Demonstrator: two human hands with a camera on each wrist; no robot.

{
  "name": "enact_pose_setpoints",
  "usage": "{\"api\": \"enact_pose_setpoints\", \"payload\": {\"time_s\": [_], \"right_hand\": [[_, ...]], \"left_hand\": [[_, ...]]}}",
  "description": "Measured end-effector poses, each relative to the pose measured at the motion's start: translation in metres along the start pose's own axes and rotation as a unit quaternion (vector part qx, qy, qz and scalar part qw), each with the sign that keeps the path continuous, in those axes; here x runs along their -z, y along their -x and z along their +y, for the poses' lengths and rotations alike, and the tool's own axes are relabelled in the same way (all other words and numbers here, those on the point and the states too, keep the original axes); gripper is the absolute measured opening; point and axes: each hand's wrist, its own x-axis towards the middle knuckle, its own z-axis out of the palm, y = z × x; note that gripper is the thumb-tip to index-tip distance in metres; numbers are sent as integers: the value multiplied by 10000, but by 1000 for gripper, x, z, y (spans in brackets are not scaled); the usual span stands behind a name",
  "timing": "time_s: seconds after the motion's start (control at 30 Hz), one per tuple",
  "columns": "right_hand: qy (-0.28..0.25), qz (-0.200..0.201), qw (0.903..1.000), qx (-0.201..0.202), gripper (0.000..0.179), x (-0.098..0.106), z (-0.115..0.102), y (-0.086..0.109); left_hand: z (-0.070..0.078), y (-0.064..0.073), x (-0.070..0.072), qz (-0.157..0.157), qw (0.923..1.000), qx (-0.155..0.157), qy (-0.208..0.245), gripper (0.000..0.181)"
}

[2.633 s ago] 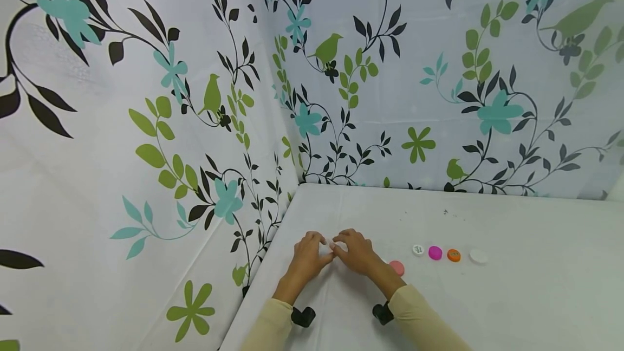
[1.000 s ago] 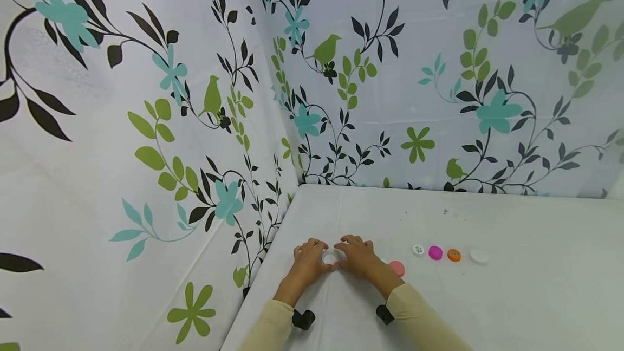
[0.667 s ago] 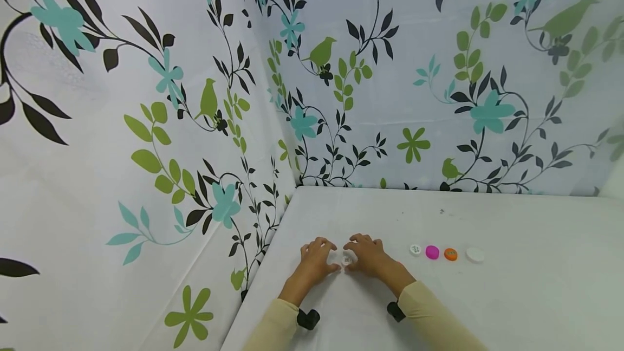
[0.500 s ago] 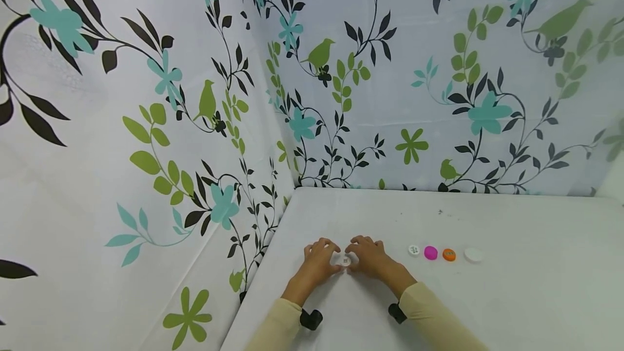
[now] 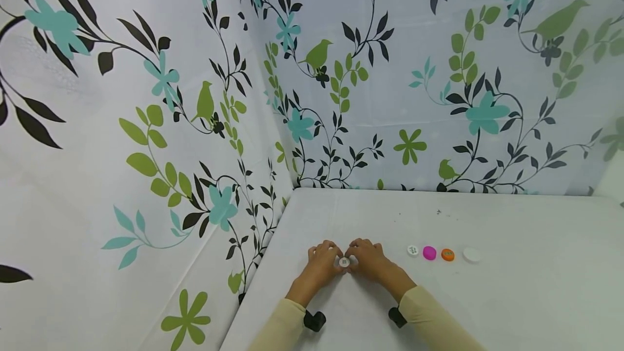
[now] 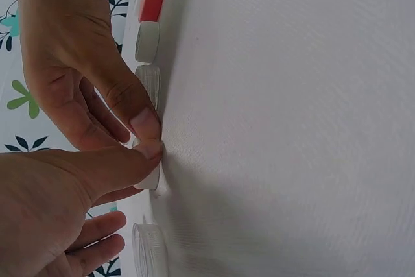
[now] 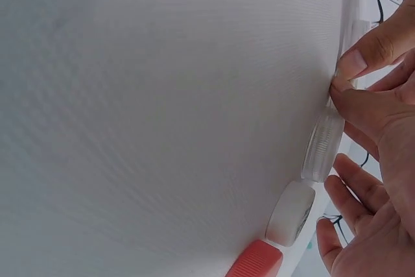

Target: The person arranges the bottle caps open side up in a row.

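In the head view a small round white bottle cap [image 5: 344,262] with a dark mark on top lies on the table between my hands. From the left, my left hand [image 5: 322,263] curls thumb and fingers round it; my right hand [image 5: 366,260] does the same from the right. In the left wrist view the two thumbtips meet at the near side of the white cap [image 6: 153,176]. A clear ribbed cap [image 6: 149,251] stands left of it, beneath my left hand. To its right, under my right hand, are another clear ribbed cap [image 7: 323,147] and a white cap [image 7: 292,215].
A red cap [image 7: 256,262] continues the row. Further right on the white table [image 5: 526,275] lie a white marked cap [image 5: 413,251], a magenta cap [image 5: 429,253], an orange cap [image 5: 448,254] and a plain white cap [image 5: 471,255]. Patterned curtain [image 5: 409,96] hangs behind.
Both hands have left a clear cap further left, shifted rightward to the marked white cap and drawn their fingers in round it. The coral-red cap is now hidden behind the right hand.
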Motion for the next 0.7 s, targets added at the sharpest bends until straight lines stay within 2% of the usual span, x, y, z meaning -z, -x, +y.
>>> {"api": "enact_pose_setpoints", "payload": {"time_s": [0.37, 0.7], "right_hand": [[14, -7, 10000, -22, 21, -4, 0, -2], [50, 267, 9995, 163, 15, -9, -1, -4]], "left_hand": [[-2, -1, 0, 73, 9999, -20, -143, 26], [-4, -1, -4, 237, 9996, -56, -157, 25]]}}
